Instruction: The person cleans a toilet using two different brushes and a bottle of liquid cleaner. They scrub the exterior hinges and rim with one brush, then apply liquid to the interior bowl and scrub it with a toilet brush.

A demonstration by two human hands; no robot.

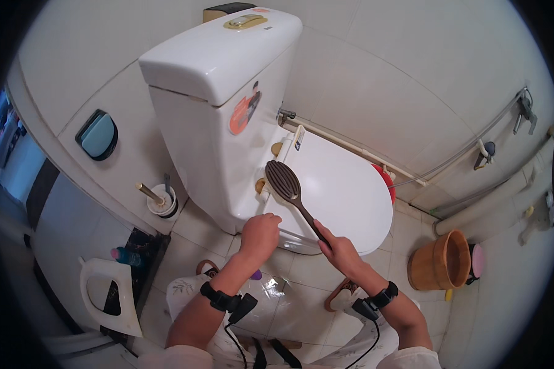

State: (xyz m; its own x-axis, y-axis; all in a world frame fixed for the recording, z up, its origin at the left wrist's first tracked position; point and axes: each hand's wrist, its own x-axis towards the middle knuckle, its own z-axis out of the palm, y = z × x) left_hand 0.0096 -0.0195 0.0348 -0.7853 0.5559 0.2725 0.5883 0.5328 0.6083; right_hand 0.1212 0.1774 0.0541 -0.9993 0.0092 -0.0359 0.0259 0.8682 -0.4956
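Observation:
My right hand [340, 251] grips the handle of a dark brown, long-handled brush [283, 180] with an oval, ridged head. The brush head is over the hinge end of the white toilet lid [345, 184], which is down. At the near edge of the toilet, my left hand [260, 237] is closed, its fingers curled; whatever it may hold is hidden. A small purple thing [256, 275] shows beside my left wrist, too covered to name. The white toilet tank [228, 55] rises beyond my hands, with a gold flush button [245, 22] on top.
A white holder [163, 209] with a gold-handled brush stands left of the toilet. Nearby are a white plastic seat [109, 295] and a blue bottle [126, 255]. At right stands a wooden bucket [437, 264]. A red basin [385, 179] sits behind the lid; a hose [449, 163] hangs along the wall.

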